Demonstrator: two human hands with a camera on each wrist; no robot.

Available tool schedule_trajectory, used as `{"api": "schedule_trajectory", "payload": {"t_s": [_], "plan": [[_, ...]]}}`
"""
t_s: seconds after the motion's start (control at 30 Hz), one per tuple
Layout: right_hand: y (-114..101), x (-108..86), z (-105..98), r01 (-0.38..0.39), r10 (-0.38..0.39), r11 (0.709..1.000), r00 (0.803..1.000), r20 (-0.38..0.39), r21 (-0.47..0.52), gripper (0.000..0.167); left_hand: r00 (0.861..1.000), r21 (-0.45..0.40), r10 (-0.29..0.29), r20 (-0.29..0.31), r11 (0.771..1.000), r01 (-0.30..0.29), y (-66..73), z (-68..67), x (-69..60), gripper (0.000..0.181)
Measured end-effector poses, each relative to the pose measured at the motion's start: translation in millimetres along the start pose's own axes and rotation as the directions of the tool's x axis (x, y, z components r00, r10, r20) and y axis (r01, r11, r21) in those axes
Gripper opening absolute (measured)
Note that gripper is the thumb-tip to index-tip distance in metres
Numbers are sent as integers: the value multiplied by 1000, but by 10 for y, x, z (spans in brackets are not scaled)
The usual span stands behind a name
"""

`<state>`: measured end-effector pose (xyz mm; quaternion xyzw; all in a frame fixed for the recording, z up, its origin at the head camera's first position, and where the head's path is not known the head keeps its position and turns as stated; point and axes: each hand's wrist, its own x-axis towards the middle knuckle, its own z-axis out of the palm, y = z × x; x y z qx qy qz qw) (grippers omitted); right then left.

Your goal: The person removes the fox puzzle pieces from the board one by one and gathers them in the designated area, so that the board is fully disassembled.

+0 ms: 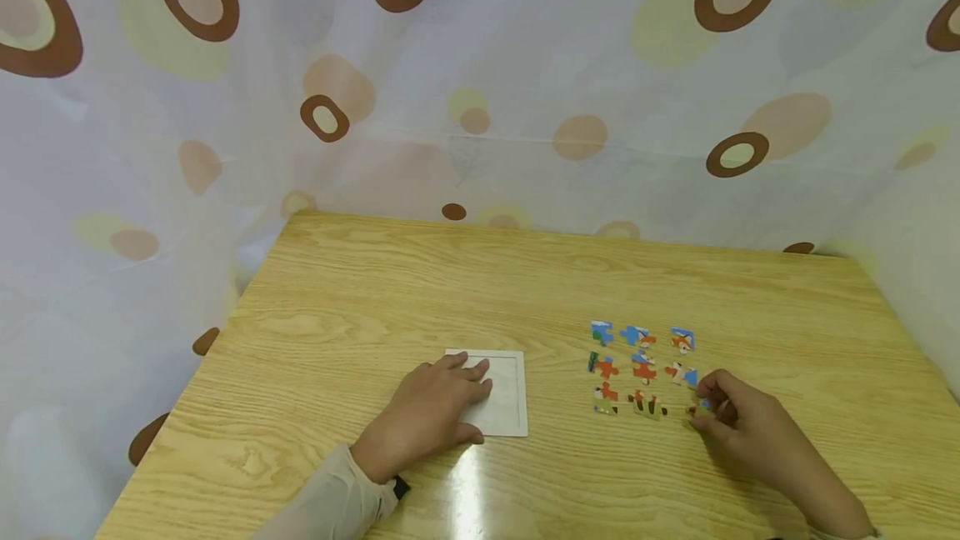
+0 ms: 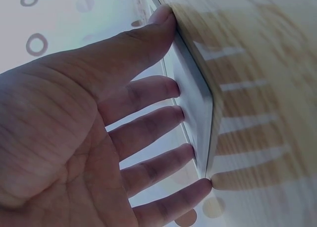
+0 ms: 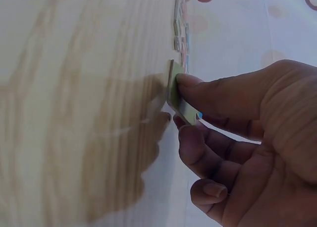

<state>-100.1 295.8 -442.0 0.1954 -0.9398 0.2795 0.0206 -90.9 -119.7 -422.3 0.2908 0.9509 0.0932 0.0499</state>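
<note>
My left hand (image 1: pixel 433 407) lies with spread fingers over a white square puzzle frame (image 1: pixel 522 394). In the left wrist view its thumb and fingertips touch or nearly touch the rim of the frame (image 2: pixel 198 83). To the right, my right hand (image 1: pixel 753 423) pinches a jigsaw piece at the lower right of a group of pieces. The right wrist view shows the thumb on the green face of that jigsaw piece (image 3: pixel 185 105), with curled fingers at its lower edge. Part of the piece is hidden by the fingers.
Several jigsaw pieces (image 1: pixel 643 369) with blue, red and green print lie apart in rough rows between the hands. The wooden table (image 1: pixel 420 282) reaches back to a spotted cloth (image 1: pixel 465 165), which also hangs at both sides.
</note>
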Motion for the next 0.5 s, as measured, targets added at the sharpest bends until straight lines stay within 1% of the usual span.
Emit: {"api": "schedule_trajectory", "payload": {"t_s": [0.1,0.23,0.37,0.5], "plan": [[-13,-7,17,-3,3,1000,1000,-1,3,35,1000,-4,6,-10,1000,-6,-13,10,-3,67],[-22,-13,35,13,-13,1000,1000,-16,-25,34,1000,-20,9,-25,1000,-9,-31,26,-10,67],[-41,-14,46,30,-32,998,999,-32,-56,33,1000,-30,3,-24,1000,-4,-42,36,-16,67],[-111,5,65,64,-67,997,994,-89,-41,30,1000,-27,-3,-12,1000,3,-40,26,-32,66]]}}
